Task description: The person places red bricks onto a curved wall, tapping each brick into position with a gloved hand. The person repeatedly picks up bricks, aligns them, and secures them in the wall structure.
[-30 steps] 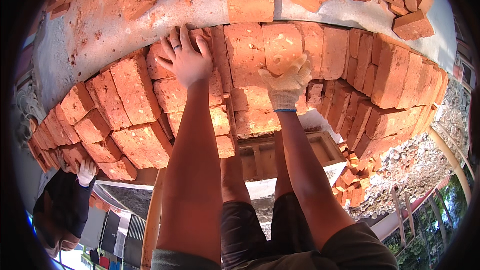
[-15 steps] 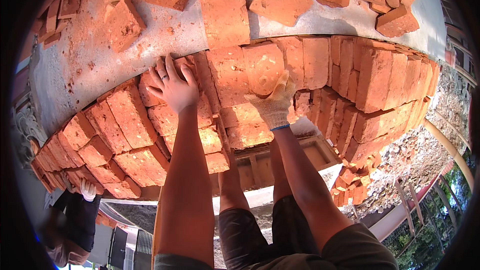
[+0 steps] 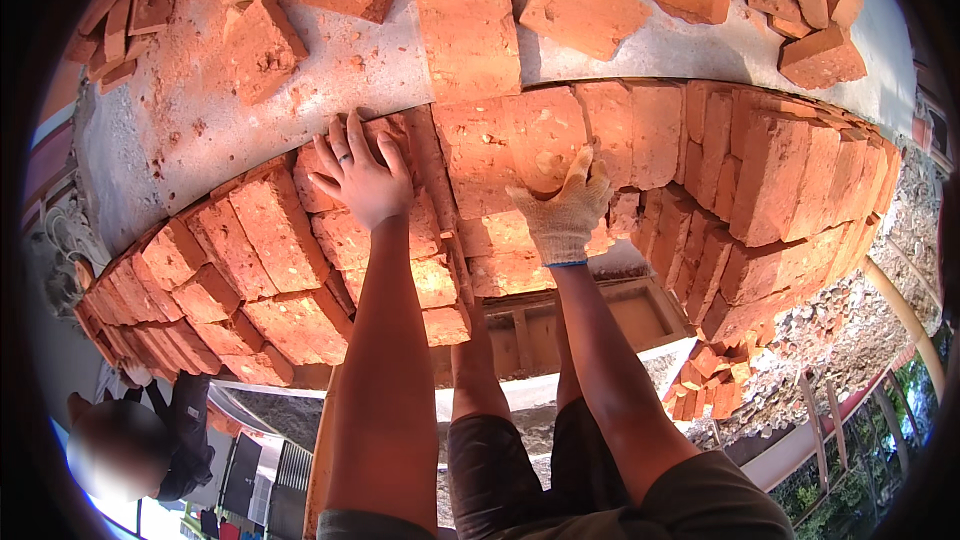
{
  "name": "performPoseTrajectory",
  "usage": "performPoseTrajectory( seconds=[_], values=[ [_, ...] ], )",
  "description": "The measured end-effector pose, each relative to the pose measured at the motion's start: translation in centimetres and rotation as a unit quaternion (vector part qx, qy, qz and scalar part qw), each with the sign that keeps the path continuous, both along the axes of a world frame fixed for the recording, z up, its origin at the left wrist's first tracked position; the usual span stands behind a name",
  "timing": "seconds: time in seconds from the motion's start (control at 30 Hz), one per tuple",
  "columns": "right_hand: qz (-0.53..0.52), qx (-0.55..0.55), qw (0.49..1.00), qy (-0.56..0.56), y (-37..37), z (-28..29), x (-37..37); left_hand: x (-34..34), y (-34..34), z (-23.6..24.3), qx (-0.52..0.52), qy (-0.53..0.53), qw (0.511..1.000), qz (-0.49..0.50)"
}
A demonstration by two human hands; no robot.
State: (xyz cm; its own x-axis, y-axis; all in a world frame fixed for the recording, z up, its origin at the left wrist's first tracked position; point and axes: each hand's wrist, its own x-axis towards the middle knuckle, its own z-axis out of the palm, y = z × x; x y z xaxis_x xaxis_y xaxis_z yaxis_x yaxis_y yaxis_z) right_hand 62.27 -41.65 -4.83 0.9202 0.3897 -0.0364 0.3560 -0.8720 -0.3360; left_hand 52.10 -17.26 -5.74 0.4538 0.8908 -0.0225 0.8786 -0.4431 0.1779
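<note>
My left hand (image 3: 360, 178), bare with a ring on one finger, lies fingers apart on the top of a stacked red brick (image 3: 335, 230) at the edge of a brick pile. My right hand (image 3: 565, 212), in a white knit glove, grips the lower edge of a large orange brick (image 3: 505, 145) in the pile's top row, thumb up against its face. A narrow gap with a thin brick on edge (image 3: 440, 190) runs between the two hands. Both forearms reach up from the lower edge.
A grey concrete slab (image 3: 170, 150) lies beyond the pile with loose bricks on it (image 3: 465, 20). More stacked bricks curve off to the right (image 3: 770, 180) and lower left (image 3: 200, 290). Below are a wooden frame (image 3: 600, 315), rubble (image 3: 850, 330) and another person (image 3: 140, 440).
Both hands and the bricks under them now sit lower in the picture, and more of the slab with loose bricks shows above. The gloved hand has shifted its hold on the orange brick.
</note>
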Motion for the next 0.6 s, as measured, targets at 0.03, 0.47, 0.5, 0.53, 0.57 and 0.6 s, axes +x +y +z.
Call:
performPoseTrajectory(
  seconds=[0.03,0.47,0.5,0.53,0.57,0.6],
  values=[
    [0.005,-0.011,1.000,0.001,0.1,0.2,-0.1,0.0,0.0,0.0,-0.001,0.002,1.000,0.000],
    [-0.056,-0.037,0.996,0.056,0.9,1.1,-0.8,0.2,0.0,0.9,-0.006,0.000,1.000,-0.003],
    [-0.045,-0.049,0.996,0.056,0.9,1.1,-0.9,0.2,0.0,0.9,-0.006,0.001,1.000,-0.003],
    [-0.030,-0.057,0.997,0.052,0.9,1.1,-1.1,0.2,-0.1,0.8,-0.017,0.007,1.000,-0.001],
    [-0.017,-0.052,0.998,0.012,1.0,1.4,-0.8,0.2,-0.1,0.8,-0.008,0.003,1.000,-0.002],
    [-0.001,-0.063,0.997,0.041,1.1,1.7,-0.3,0.2,-0.1,0.8,-0.009,0.007,1.000,0.000]
  ],
)
